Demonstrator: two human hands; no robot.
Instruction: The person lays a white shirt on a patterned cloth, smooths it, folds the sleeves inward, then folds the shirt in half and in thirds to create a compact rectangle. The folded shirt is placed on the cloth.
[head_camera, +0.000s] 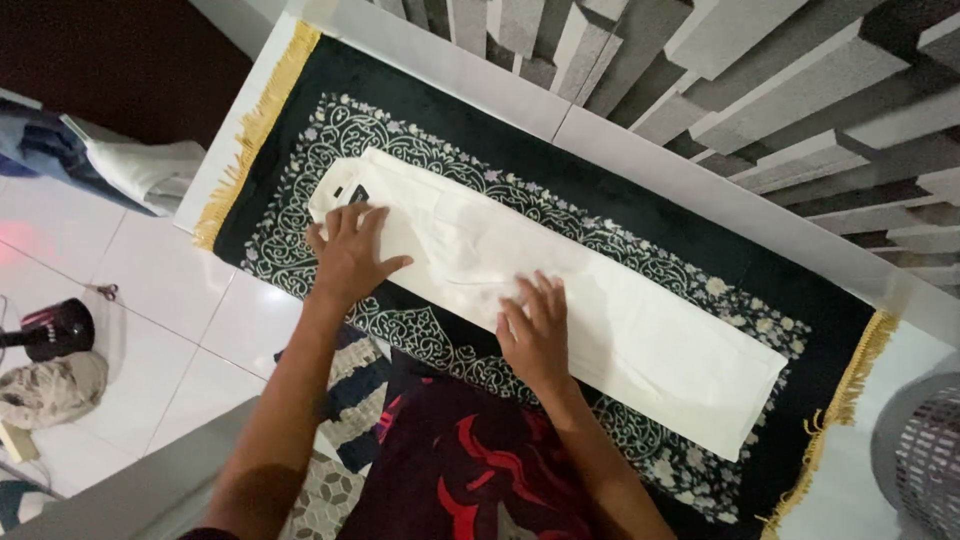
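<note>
Folded cream garment, lying long and flat along the dark patterned rug. Pressed down at the collar end by the left hand, fingers spread, palm flat, clamped on nothing. Right hand likewise flat and splayed on the near edge, around mid-length. Best smoothed outward from the middle toward the far end, with even pressure, keeping edges lined up. Gold fringe just beyond the collar end; grey basket well past the other.

L hand flat, fingers spread, R hand flat, palm down, both forearms extended fwd
</note>
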